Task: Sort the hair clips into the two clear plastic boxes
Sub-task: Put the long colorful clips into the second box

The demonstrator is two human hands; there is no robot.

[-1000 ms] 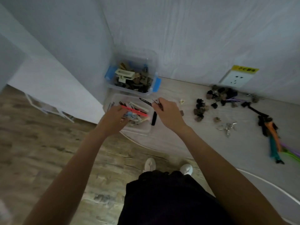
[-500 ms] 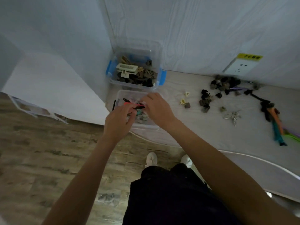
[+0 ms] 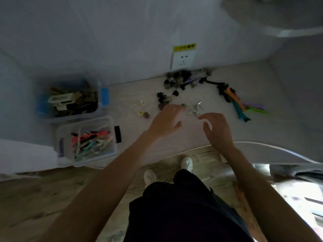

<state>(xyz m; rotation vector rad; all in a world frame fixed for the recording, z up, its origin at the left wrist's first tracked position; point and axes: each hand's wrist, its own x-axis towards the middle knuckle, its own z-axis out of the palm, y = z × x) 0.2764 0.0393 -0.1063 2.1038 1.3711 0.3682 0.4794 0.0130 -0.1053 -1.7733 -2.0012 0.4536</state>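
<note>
**Inspector:** State the layout, largest item first.

**Me:** The pale surface [image 3: 218, 130] runs along the wall. At its left end sit two clear boxes: the far box [image 3: 103, 109] with blue latches, holding dark and cream clips, and the near box [image 3: 111, 137] touching it, holding long pink, teal and cream clips. A black clip [image 3: 117, 136] lies just beside the near box.

**Inspector:** Unsorted stock?

**Me:** Long coloured clips [image 3: 236, 102] lie to the right. Small dark claw clips [image 3: 176, 81] cluster under the wall socket [image 3: 183, 58]. Silvery clips [image 3: 194, 109] lie between my hands.

**Inspector:** Your hands?

**Me:** Left hand [image 3: 166, 122] and right hand [image 3: 218, 130] hover near the silvery clips, fingers loosely spread, holding nothing. The picture is blurred; contact cannot be judged.
</note>
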